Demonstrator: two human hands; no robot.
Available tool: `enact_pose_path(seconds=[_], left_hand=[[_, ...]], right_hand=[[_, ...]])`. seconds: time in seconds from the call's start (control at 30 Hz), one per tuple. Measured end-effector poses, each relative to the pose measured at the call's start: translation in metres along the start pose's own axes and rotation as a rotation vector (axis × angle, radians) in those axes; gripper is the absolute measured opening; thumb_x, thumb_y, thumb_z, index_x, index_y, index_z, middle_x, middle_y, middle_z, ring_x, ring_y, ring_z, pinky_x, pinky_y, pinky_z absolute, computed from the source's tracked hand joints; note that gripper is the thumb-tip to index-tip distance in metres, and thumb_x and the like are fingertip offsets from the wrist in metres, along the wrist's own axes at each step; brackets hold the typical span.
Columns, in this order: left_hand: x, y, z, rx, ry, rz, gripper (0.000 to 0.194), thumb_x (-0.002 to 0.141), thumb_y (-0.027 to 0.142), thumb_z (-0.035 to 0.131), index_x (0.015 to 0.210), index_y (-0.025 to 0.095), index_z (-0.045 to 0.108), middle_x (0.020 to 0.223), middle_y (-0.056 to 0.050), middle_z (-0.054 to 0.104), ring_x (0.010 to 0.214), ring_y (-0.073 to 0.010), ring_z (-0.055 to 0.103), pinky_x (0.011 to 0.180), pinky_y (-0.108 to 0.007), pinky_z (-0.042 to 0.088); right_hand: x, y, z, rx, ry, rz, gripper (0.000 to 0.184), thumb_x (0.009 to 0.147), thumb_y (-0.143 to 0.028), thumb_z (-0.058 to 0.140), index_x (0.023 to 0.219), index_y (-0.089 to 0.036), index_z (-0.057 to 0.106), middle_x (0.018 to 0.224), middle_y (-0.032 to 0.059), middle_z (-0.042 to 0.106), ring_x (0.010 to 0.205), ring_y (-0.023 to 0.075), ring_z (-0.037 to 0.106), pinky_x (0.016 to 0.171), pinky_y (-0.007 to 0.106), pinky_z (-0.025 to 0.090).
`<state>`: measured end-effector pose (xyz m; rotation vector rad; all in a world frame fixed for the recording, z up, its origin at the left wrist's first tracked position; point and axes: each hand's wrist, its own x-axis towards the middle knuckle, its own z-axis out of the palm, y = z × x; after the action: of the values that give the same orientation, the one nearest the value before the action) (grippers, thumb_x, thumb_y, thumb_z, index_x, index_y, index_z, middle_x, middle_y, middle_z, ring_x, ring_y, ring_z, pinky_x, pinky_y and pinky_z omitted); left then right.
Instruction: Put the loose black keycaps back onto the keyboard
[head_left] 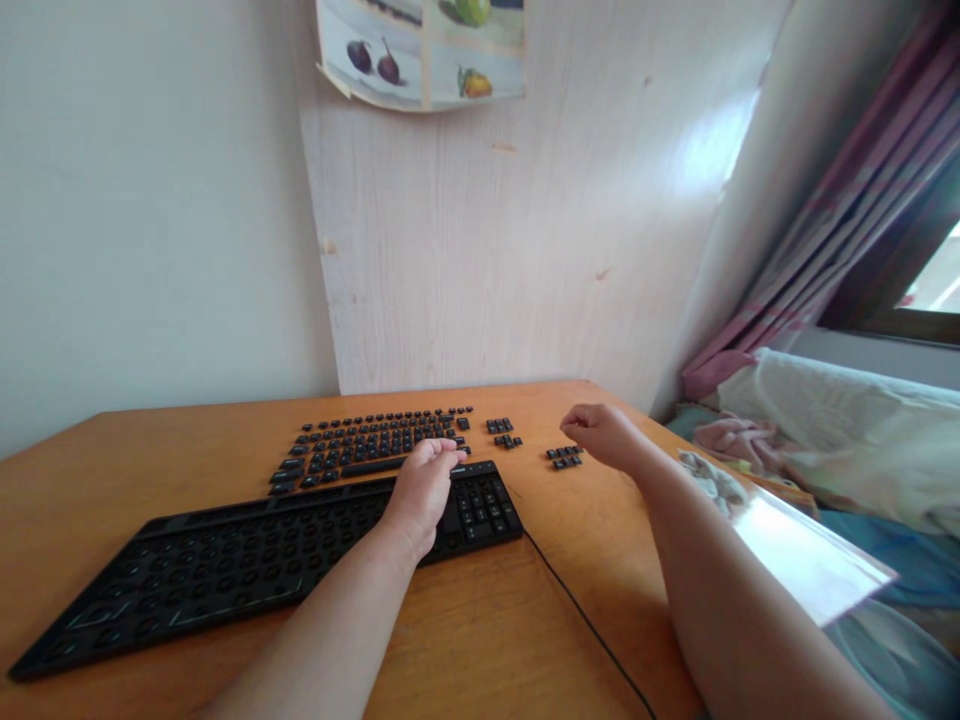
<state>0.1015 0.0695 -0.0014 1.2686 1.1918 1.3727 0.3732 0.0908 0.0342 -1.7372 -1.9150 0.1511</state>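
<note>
Head view: black keyboard [255,550] on the worktop [487,640], numpad keys on; left hand [424,492] half-curled over it, right hand [602,435] loosely balled near some loose keycaps [559,464]. Can't tell from here if either's gripping anything.

I see soft daylight from the window [937,275] at right, glare on the far panel [510,250], edges stretched.

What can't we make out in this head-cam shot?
All in the head view:
Keyboard: part hidden behind the left hand and left forearm.
Right hand: its curled pose hides whether anything is pinched.
Loose keycaps: legends too small to read.
Cable: cut off by bottom edge.
Wall picture: cut off by top edge.
</note>
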Motion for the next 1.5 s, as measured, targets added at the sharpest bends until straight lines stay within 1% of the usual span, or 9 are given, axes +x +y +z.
enact_pose_path(seconds=[0.1, 0.27, 0.47, 0.73, 0.9, 1.07, 1.17, 1.3, 1.5], left_hand=[[0.0, 0.0, 0.0, 0.007, 0.003, -0.003, 0.016, 0.069, 0.028, 0.06, 0.083, 0.02, 0.062, 0.086, -0.004, 0.069, 0.092, -0.0216, 0.059, 0.089, -0.036, 0.038], [0.001, -0.001, 0.0, 0.01, -0.004, -0.008, 0.017, 0.069, 0.028, 0.06, 0.084, 0.02, 0.062, 0.086, -0.004, 0.069, 0.092, -0.0215, 0.059, 0.089, -0.036, 0.037], [0.001, -0.002, 0.0, 0.003, -0.001, -0.006, 0.017, 0.07, 0.028, 0.06, 0.085, 0.02, 0.062, 0.086, -0.004, 0.069, 0.094, -0.0218, 0.059, 0.09, -0.037, 0.037], [0.001, -0.001, 0.0, -0.001, -0.003, -0.002, 0.015, 0.07, 0.028, 0.06, 0.083, 0.02, 0.062, 0.085, -0.003, 0.069, 0.092, -0.0216, 0.059, 0.088, -0.036, 0.038], [0.001, -0.002, 0.0, -0.004, -0.005, -0.004, 0.017, 0.07, 0.028, 0.06, 0.085, 0.02, 0.062, 0.086, -0.004, 0.069, 0.093, -0.0217, 0.059, 0.089, -0.037, 0.037], [0.002, -0.003, 0.0, 0.0, -0.006, -0.006, 0.017, 0.07, 0.029, 0.061, 0.084, 0.02, 0.062, 0.086, -0.004, 0.069, 0.093, -0.022, 0.059, 0.089, -0.037, 0.037], [0.002, -0.003, 0.0, 0.002, -0.002, -0.005, 0.016, 0.069, 0.029, 0.061, 0.083, 0.021, 0.062, 0.085, -0.003, 0.068, 0.092, -0.022, 0.059, 0.088, -0.037, 0.037], [0.002, -0.002, 0.0, 0.006, 0.001, -0.007, 0.016, 0.069, 0.029, 0.063, 0.083, 0.021, 0.062, 0.084, -0.003, 0.068, 0.09, -0.0217, 0.058, 0.087, -0.036, 0.038], [0.001, -0.001, 0.0, 0.011, 0.002, -0.006, 0.015, 0.069, 0.029, 0.063, 0.082, 0.021, 0.063, 0.083, -0.003, 0.067, 0.092, -0.0217, 0.057, 0.086, -0.034, 0.038]], right_hand=[[0.002, 0.009, 0.002, -0.034, -0.011, 0.006, 0.021, 0.07, -0.025, 0.048, 0.073, -0.015, 0.066, 0.066, 0.0028, 0.063, 0.059, 0.0129, 0.053, 0.052, 0.023, 0.035], [0.006, 0.018, 0.007, -0.082, -0.092, 0.051, 0.022, 0.066, -0.02, 0.05, 0.075, -0.014, 0.069, 0.069, 0.0042, 0.066, 0.061, 0.0135, 0.055, 0.054, 0.023, 0.036], [0.006, 0.017, 0.012, -0.099, -0.135, 0.043, 0.021, 0.066, -0.021, 0.052, 0.078, -0.014, 0.069, 0.07, 0.0041, 0.067, 0.061, 0.0134, 0.055, 0.054, 0.023, 0.036], [0.006, 0.014, 0.013, -0.11, -0.152, 0.053, 0.021, 0.068, -0.023, 0.055, 0.081, -0.014, 0.07, 0.072, 0.0051, 0.068, 0.06, 0.0135, 0.055, 0.052, 0.023, 0.035], [0.007, 0.017, 0.015, -0.102, -0.165, 0.061, 0.021, 0.069, -0.025, 0.057, 0.082, -0.015, 0.07, 0.072, 0.0045, 0.067, 0.059, 0.0125, 0.054, 0.052, 0.022, 0.035], [0.01, 0.024, 0.022, -0.133, -0.184, 0.053, 0.022, 0.069, -0.026, 0.058, 0.084, -0.017, 0.071, 0.069, 0.0031, 0.066, 0.058, 0.0122, 0.053, 0.051, 0.022, 0.033], [0.011, 0.028, 0.025, -0.139, -0.221, 0.048, 0.022, 0.069, -0.025, 0.059, 0.085, -0.018, 0.072, 0.069, 0.0025, 0.066, 0.059, 0.0124, 0.054, 0.052, 0.022, 0.034], [0.008, 0.026, 0.023, -0.139, -0.285, 0.038, 0.023, 0.068, -0.022, 0.061, 0.087, -0.018, 0.073, 0.074, 0.0029, 0.068, 0.062, 0.0126, 0.055, 0.056, 0.022, 0.036], [0.002, 0.016, 0.02, -0.188, -0.301, 0.008, 0.024, 0.068, -0.02, 0.062, 0.089, -0.02, 0.074, 0.079, 0.0029, 0.07, 0.067, 0.0141, 0.058, 0.06, 0.023, 0.038]])
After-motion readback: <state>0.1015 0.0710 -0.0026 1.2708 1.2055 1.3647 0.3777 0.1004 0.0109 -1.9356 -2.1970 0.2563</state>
